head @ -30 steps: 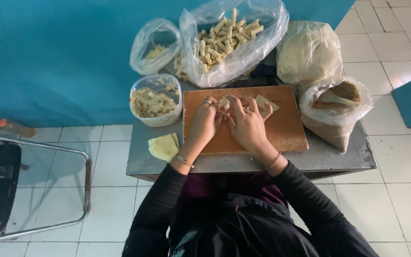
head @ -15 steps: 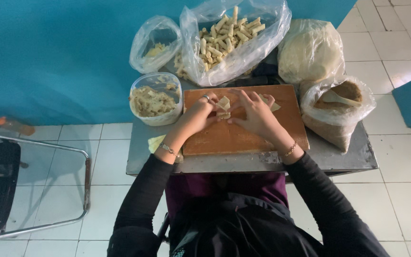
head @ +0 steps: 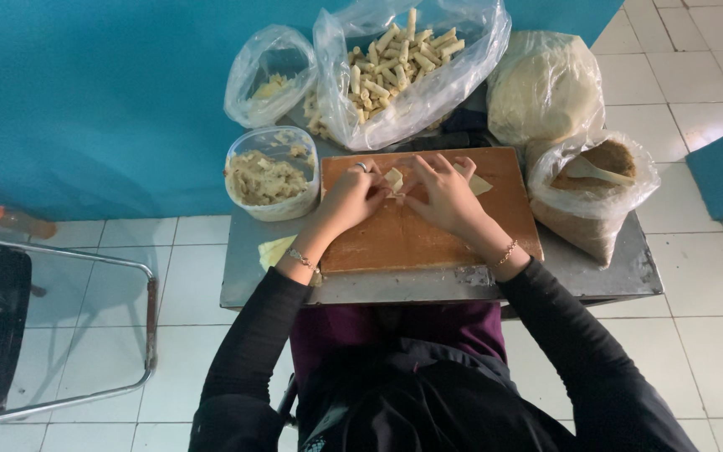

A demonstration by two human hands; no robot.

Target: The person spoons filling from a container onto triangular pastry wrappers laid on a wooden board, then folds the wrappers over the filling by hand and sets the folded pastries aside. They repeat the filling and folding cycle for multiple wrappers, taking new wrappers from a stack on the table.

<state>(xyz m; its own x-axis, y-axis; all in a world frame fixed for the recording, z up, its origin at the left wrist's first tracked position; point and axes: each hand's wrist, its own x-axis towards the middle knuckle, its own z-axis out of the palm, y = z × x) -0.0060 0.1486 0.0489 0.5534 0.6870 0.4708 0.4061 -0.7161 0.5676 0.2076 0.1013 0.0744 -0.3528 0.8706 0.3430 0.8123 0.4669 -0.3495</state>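
Wooden board [head: 428, 238] (bare near edge), left hand [head: 351, 197] and right hand [head: 445, 197] pinching pale wrapper [head: 394, 178], bags crowding far edge.

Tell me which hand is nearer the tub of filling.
Left. The left hand works on the wooden board right beside the plastic tub of filling; the right hand sits farther along the board, with the left hand between.

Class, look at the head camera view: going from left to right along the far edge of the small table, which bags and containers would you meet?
Small clear bag → large clear bag of rolled pastry sticks → pale dough bag → bag of brown filling with a spoon. The tub of filling sits nearer, under the small bag.
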